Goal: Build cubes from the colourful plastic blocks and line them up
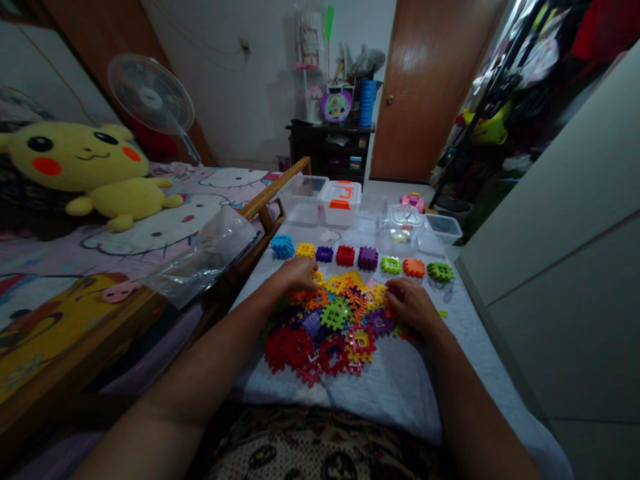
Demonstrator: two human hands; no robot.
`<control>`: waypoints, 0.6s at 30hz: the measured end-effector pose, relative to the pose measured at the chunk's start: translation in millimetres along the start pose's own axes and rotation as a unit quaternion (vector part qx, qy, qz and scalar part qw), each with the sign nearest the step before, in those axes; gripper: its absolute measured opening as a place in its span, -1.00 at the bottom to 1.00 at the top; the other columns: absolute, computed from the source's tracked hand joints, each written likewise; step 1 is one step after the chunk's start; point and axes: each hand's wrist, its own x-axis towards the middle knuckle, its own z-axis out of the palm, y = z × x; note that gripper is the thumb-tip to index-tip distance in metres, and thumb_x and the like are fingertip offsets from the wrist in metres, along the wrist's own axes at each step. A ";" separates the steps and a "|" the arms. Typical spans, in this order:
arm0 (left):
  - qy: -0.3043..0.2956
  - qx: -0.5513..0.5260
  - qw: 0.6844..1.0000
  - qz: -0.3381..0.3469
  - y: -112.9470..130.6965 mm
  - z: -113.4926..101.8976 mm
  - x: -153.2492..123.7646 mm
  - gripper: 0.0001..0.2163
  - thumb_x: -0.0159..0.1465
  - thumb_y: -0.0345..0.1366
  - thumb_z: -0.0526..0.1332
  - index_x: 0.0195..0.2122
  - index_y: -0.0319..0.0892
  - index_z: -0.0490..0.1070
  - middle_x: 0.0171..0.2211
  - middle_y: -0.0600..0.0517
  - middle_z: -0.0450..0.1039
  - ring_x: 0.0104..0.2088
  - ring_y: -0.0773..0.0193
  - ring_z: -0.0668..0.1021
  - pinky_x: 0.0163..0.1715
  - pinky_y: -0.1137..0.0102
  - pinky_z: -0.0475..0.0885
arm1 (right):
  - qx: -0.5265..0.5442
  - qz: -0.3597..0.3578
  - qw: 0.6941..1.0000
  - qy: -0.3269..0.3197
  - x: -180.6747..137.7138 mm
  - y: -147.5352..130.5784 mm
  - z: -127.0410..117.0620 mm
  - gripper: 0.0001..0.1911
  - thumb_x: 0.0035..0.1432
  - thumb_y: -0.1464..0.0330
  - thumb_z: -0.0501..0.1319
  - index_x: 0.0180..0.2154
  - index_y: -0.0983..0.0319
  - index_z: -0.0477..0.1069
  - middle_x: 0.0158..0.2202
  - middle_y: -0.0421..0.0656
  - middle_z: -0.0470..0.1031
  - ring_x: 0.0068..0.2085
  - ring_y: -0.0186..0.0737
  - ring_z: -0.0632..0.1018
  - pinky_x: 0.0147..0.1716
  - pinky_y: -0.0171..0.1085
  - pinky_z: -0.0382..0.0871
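Observation:
A heap of colourful plastic interlocking tiles (pixel 336 313) lies on the cloth-covered table, with red ones at its near side. At the heap's far left edge is my left hand (pixel 300 272), its fingers closed against a yellow interlocking tile (pixel 318 277). My right hand (pixel 413 301) is at the right side of the heap, fingers curled and thumb low. Something dark red shows between those fingers, too small to name. Behind the heap stands a row of same-coloured stacks, among them a blue stack (pixel 283 247), a red stack (pixel 345 255) and a purple stack (pixel 368 258).
Clear plastic boxes (pixel 443 228) and a white lidded box with orange clips (pixel 340 205) stand at the table's far end. To the left, a wooden bed rail (pixel 275 189) runs alongside, with a plastic bag (pixel 200 257) over it. A white cabinet (pixel 555 267) borders the right.

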 end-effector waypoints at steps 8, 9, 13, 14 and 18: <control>-0.039 0.061 0.997 -0.002 10.0 -12.9 0.2 -0.60 -0.09 -0.12 0.31 -0.20 -0.12 0.54 -0.15 -0.08 0.58 -0.13 0.00 0.57 -0.28 0.33 0.40 | 0.000 -0.007 1.000 -0.002 0.5 1.4 0.7 -0.81 0.16 0.35 0.16 -0.23 0.25 0.51 -0.28 -0.06 0.54 -0.24 -0.13 0.50 -0.16 -0.20 0.33; -0.042 0.066 0.997 0.001 10.7 -13.5 0.6 -0.60 -0.09 -0.12 0.31 -0.19 -0.11 0.55 -0.15 -0.07 0.59 -0.14 0.00 0.58 -0.28 0.33 0.40 | 0.000 -0.006 1.000 -0.001 0.4 1.2 0.7 -0.81 0.16 0.36 0.16 -0.23 0.25 0.51 -0.27 -0.05 0.54 -0.23 -0.13 0.50 -0.16 -0.20 0.33; -0.033 0.089 0.995 0.028 11.5 -11.4 0.6 -0.62 -0.08 -0.10 0.32 -0.23 -0.14 0.56 -0.20 -0.12 0.60 -0.16 -0.04 0.58 -0.25 0.28 0.40 | 0.003 -0.002 1.000 0.001 -0.4 0.4 0.8 -0.80 0.16 0.36 0.17 -0.21 0.26 0.51 -0.25 -0.04 0.55 -0.19 -0.12 0.51 -0.13 -0.20 0.33; -0.026 0.094 0.995 0.035 10.4 -10.5 0.2 -0.62 -0.08 -0.09 0.32 -0.24 -0.14 0.57 -0.22 -0.12 0.59 -0.16 -0.05 0.58 -0.22 0.26 0.40 | 0.004 -0.001 1.000 0.002 -0.5 0.2 0.8 -0.80 0.16 0.36 0.17 -0.21 0.25 0.51 -0.24 -0.04 0.55 -0.19 -0.12 0.51 -0.12 -0.20 0.33; 0.046 0.082 0.994 0.061 -5.9 -14.3 2.4 -0.55 -0.03 -0.09 0.30 -0.11 -0.15 0.54 -0.13 -0.12 0.57 -0.08 -0.05 0.55 -0.09 0.21 0.36 | 0.000 0.001 1.000 0.001 -0.4 -0.8 0.1 -0.82 0.17 0.35 0.16 -0.24 0.23 0.51 -0.27 -0.06 0.54 -0.20 -0.12 0.50 -0.14 -0.19 0.33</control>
